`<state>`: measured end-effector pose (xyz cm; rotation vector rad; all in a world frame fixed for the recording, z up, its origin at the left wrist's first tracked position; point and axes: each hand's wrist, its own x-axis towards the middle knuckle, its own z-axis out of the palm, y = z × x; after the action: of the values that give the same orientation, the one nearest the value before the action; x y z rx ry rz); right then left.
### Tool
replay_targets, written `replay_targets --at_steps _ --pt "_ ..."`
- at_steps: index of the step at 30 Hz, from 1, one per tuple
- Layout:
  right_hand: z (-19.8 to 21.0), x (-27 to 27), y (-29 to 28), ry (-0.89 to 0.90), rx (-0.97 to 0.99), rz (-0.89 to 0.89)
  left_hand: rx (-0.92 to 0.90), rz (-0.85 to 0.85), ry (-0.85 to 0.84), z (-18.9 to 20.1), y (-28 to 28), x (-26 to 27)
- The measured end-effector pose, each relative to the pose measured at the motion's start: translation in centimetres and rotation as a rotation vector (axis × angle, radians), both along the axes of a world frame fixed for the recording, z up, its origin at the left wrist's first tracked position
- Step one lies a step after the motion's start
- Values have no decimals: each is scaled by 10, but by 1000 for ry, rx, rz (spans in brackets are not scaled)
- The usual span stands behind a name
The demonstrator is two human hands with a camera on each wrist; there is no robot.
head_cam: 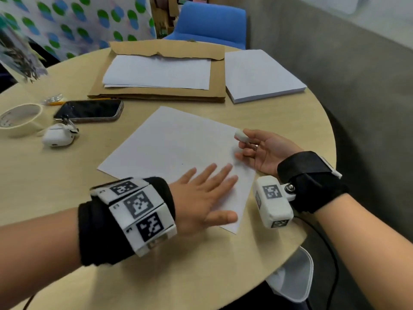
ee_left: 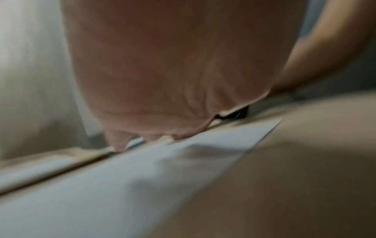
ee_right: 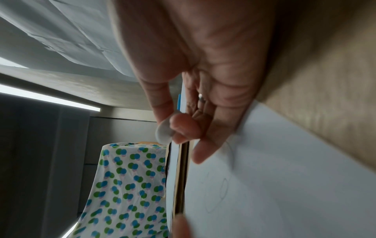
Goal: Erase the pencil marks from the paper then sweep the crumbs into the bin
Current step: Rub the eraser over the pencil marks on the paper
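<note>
A white sheet of paper [head_cam: 174, 144] lies at an angle on the round wooden table [head_cam: 67, 186]. Faint pencil loops show on the paper [ee_right: 284, 185] in the right wrist view. My left hand [head_cam: 205, 193] lies flat on the sheet's near right corner, fingers straight and spread. In the blurred left wrist view that left hand [ee_left: 173, 80] fills the top above the paper [ee_left: 122, 185]. My right hand [head_cam: 261, 151] hovers palm up at the sheet's right edge, thumb and fingers pinching a small white eraser [head_cam: 240, 135]. The eraser [ee_right: 163, 132] is off the paper. No bin is in view.
At the back lie loose sheets [head_cam: 156, 72] on brown cardboard [head_cam: 216, 86] and a paper stack [head_cam: 261, 74]. To the left sit a phone [head_cam: 89, 110], a white earbud case [head_cam: 58, 137] and a tape roll [head_cam: 20, 117]. A blue chair [head_cam: 210, 23] stands behind the table.
</note>
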<state>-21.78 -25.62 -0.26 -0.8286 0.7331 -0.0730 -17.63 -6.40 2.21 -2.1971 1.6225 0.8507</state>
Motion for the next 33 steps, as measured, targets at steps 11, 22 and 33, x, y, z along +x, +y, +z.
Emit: replay_targets --at_steps 11,22,33 --pt "1 -2 4 -2 -14 -16 77 178 -150 3 15 35" --pt "4 -2 12 18 -54 -48 102 464 -410 7 7 85" --pt "11 -13 23 61 30 -127 45 291 -156 -7 -51 91"
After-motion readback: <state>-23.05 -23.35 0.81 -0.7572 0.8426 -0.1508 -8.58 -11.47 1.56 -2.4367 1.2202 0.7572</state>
